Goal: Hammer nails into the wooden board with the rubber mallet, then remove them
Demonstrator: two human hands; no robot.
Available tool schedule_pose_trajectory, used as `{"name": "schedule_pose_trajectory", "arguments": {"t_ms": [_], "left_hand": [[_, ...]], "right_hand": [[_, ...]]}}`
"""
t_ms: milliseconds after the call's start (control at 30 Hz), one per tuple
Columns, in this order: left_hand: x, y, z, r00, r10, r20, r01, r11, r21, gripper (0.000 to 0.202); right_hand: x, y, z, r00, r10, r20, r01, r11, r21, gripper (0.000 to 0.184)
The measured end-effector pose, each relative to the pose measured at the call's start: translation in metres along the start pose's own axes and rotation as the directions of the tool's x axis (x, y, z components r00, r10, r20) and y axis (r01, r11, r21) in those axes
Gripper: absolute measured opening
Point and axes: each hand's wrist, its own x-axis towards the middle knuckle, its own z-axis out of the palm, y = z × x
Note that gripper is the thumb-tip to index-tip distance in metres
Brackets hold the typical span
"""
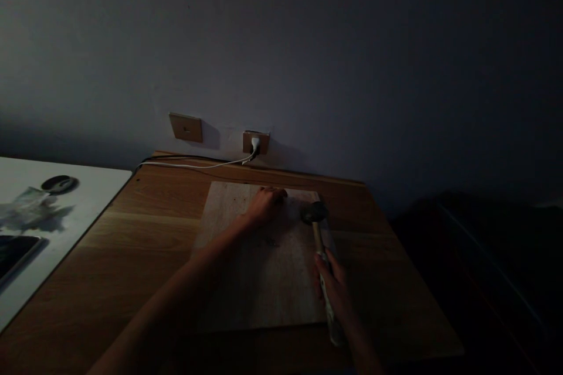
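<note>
My right hand (333, 281) is wrapped around the handle of a hammer (318, 238). Its dark head is over the right side of a pale wooden board (264, 299); whether it touches the board is hard to tell in the dim light. Near the board's far edge, my left hand (265, 204) rests with its fingers curled in, left of the hammer head. What those fingers hold, if anything, is hidden. Between the hands and closer to me, a small dark cluster (271, 242) lies on the board, too dim to name.
The board lies on a wooden table (145, 240). Behind it, a white plug and cables (220, 164) run from a wall socket (263, 142). At left, a white surface (97, 187) bears a round dark object (60, 184), a clear plastic bag (33, 208) and a dark flat device (17, 255).
</note>
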Motion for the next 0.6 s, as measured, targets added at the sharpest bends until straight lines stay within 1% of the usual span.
{"name": "schedule_pose_trajectory", "arguments": {"t_ms": [67,233,367,500,600], "left_hand": [[-0.001,-0.001,0.000,1.000,-0.007,-0.007,0.007,1.000,-0.015,0.029],[-0.002,-0.006,0.002,1.000,-0.012,-0.018,0.011,0.999,-0.036,0.030],[-0.002,-0.008,0.004,0.999,-0.026,-0.031,0.025,0.999,-0.042,0.032],[-0.002,-0.007,0.005,0.998,-0.046,-0.053,0.044,0.998,-0.037,0.035],[-0.002,-0.007,0.006,0.997,-0.056,-0.060,0.054,0.998,-0.035,0.035]], "right_hand": [[0.000,-0.001,0.001,1.000,-0.003,0.000,0.003,1.000,0.001,0.065],[0.000,0.002,-0.002,1.000,0.019,0.010,-0.019,1.000,-0.019,0.063],[-0.002,0.001,-0.003,0.996,-0.071,0.053,0.072,0.997,-0.035,0.056],[-0.001,-0.015,0.005,0.978,-0.134,0.162,0.146,0.987,-0.063,0.048],[0.005,-0.031,0.015,0.963,-0.170,0.209,0.189,0.979,-0.076,0.045]]}}
